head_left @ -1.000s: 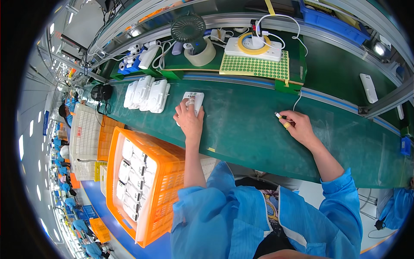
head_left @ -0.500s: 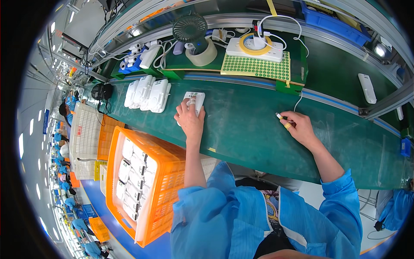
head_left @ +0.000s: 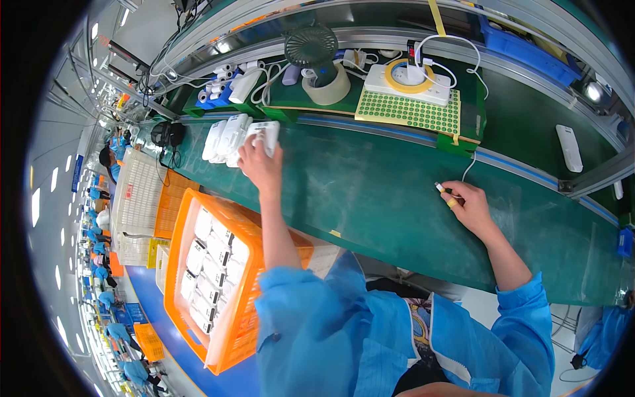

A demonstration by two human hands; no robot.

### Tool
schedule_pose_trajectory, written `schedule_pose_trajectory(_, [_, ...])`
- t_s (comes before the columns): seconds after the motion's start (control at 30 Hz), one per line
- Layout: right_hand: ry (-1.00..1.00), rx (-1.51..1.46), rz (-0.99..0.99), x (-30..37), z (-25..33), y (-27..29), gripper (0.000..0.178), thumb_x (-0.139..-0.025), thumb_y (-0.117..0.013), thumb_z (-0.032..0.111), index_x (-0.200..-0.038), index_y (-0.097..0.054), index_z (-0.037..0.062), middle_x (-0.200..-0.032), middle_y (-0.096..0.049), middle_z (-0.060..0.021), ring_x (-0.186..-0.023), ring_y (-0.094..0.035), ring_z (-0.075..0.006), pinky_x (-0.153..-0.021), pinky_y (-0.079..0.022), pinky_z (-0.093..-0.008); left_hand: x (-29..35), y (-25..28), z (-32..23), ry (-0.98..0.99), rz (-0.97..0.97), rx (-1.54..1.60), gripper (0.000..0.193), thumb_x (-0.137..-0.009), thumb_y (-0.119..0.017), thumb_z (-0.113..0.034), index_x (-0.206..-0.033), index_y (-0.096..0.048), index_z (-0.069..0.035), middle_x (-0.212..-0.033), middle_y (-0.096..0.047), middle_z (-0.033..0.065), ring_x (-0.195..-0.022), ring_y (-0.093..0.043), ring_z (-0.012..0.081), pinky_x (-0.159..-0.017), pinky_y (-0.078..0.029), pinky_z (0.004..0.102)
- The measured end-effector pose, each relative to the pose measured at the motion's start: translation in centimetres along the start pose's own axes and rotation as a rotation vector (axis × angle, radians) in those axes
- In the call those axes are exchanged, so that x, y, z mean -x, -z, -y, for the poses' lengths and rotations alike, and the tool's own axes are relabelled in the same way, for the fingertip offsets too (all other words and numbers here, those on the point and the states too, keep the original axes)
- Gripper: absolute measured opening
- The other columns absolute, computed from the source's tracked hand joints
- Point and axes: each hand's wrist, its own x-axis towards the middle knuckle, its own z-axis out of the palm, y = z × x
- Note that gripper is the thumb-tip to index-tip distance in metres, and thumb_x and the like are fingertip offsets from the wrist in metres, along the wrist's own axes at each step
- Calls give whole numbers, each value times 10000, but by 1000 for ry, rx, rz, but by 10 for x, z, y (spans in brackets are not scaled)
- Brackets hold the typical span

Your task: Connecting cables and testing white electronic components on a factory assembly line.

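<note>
From my remote post I can read no lettering: faint marks on the held unit (head_left: 270,130), dark print on packs (head_left: 211,273) in the orange crate (head_left: 248,317), a white crate's (head_left: 134,221) red label (head_left: 129,192) and a blue sign (head_left: 77,173) are all illegible.

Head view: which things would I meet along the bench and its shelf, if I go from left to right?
Black object, blue bin, left hand, fan, yellow tape, right hand, white bar, small blue box.
</note>
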Motion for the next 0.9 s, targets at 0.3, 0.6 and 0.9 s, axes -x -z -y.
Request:
schedule_pose_trajectory(0.3, [161, -20, -30, -12, -1, -19, 173, -910, -729, 214, -1051, -734, 114, -893, -737, -99, -757, -717, -277, -657, -564, -393, -29, -47, 128, 51, 8, -277, 525, -816, -768, -537, -1211, -726, -194, -1287, -670, 95, -1152, -622, 341, -888, -489, 547])
schedule_pose_trajectory(0.6, [183, 48, -98, 0, -20, -10, 132, -908, -688, 227, -1006, -696, 138, -833, -722, -41, -761, -697, -283, -618, -524, -453, -10, 82, -242, -613, -4, 970, 269, -811, -744, -4, -1079, -719, -10, -1021, -715, 125, -944, -674, 316, -867, -536, 416])
schedule_pose_trajectory(0.9, [259, 11, -196, -8, -45, -41, 162, -838, -698, 210, -947, -689, 90, -945, -710, -156, -809, -677, -395, -703, -538, -514, 23, 53, -530, -1057, 611, 1230, 639, -830, -779, -208, -1400, -534, -60, -1463, -441, 215, -1299, -496, 412, -1032, -486, 478])
